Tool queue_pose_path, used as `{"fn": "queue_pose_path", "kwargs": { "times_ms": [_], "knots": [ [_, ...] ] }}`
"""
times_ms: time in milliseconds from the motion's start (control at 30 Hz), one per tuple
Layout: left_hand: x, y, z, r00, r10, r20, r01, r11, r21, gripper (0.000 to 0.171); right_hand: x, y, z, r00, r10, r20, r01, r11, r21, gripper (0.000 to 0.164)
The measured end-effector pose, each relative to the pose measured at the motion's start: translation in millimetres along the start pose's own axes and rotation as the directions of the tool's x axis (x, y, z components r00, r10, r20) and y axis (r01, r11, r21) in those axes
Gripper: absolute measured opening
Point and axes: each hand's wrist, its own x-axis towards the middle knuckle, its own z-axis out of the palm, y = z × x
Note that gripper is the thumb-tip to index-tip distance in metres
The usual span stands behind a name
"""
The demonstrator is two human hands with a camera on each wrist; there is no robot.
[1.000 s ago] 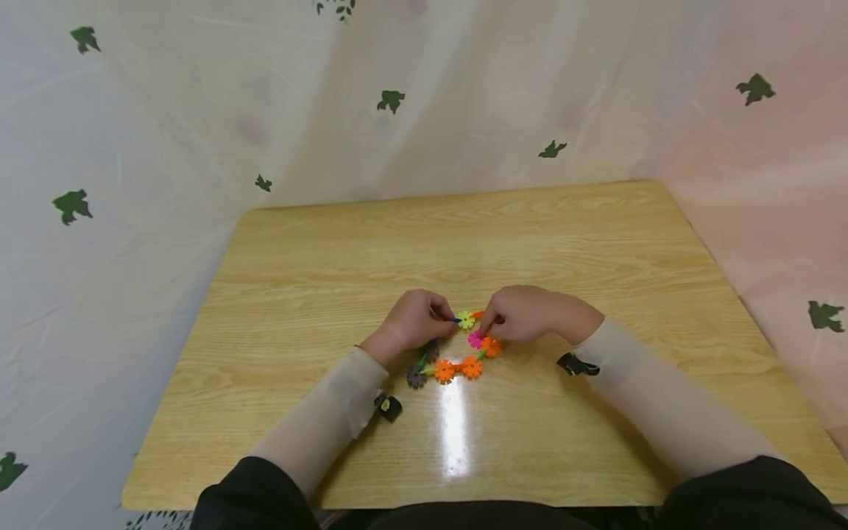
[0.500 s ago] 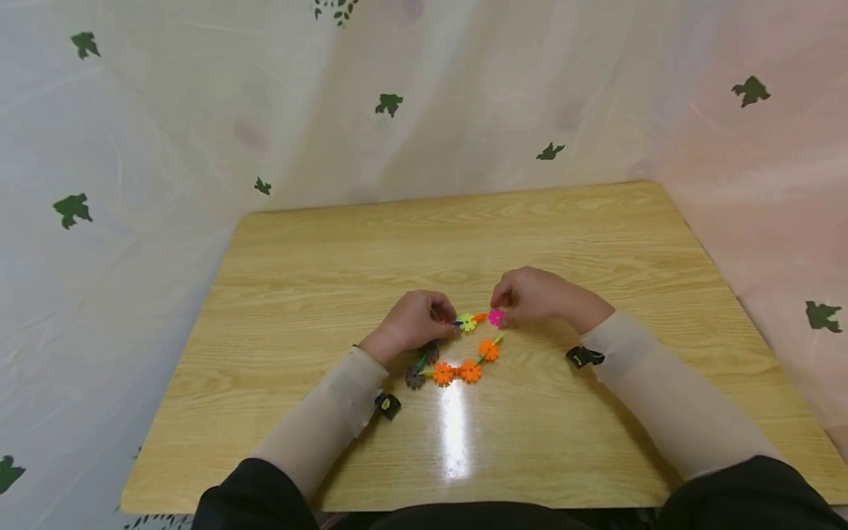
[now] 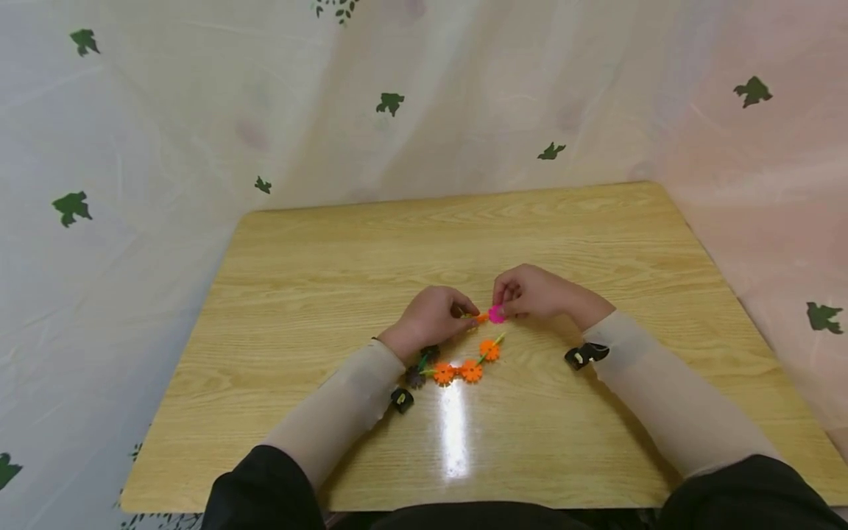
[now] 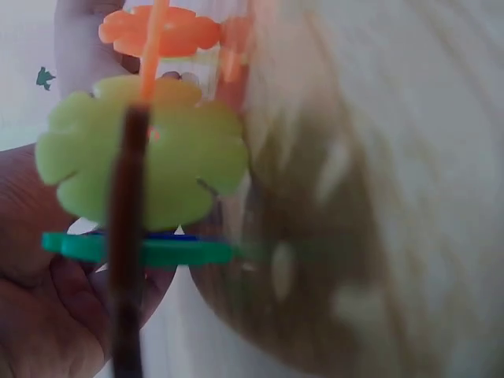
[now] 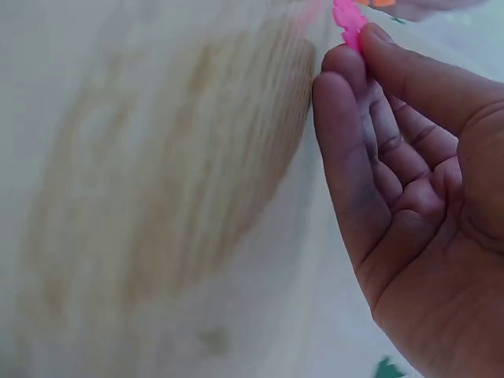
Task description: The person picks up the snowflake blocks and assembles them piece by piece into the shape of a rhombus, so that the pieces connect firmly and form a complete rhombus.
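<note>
Flower-shaped interlocking plastic discs are joined in a chain on the table. My right hand (image 3: 533, 294) pinches a pink disc (image 3: 496, 315) between thumb and fingers; its notched edge (image 5: 348, 22) shows in the right wrist view. My left hand (image 3: 433, 313) pinches the orange disc (image 3: 482, 319) touching the pink one, at the chain's far side. A yellow-green disc (image 4: 142, 157) and a green disc seen edge-on (image 4: 142, 250) lie close to the left palm; in the head view the left hand hides them. Nearer me run orange discs (image 3: 471, 370) and dark grey discs (image 3: 415, 377).
The chain's right end, an orange disc with a yellow-green disc (image 3: 500, 338) seen edge-on, lies apart from the pink one. The wooden table (image 3: 596, 442) has a pale leaf-patterned curtain (image 3: 464, 132) behind and beside it.
My right hand has lifted the pink disc away from the chain's near end and carried it to the far orange disc. My left hand has slid right along the chain from the blue disc to the orange one.
</note>
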Motion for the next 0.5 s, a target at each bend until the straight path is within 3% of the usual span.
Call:
{"fn": "queue_pose_path", "kwargs": {
  "times_ms": [200, 500],
  "knots": [
    [1.8, -2.4, 1.4, 1.0, -0.015, 0.006, 0.015, 0.998, -0.058, 0.011, 0.4, 6.4, -3.0, 0.994, 0.096, 0.057, -0.109, 0.948, 0.299, 0.011],
    [1.9, -5.0, 3.6, 1.0, -0.009, -0.01, 0.008, 0.994, -0.111, 0.008, 5.5, 3.3, 2.4, 0.993, 0.1, 0.069, -0.117, 0.936, 0.332, 0.014]
  ]
}}
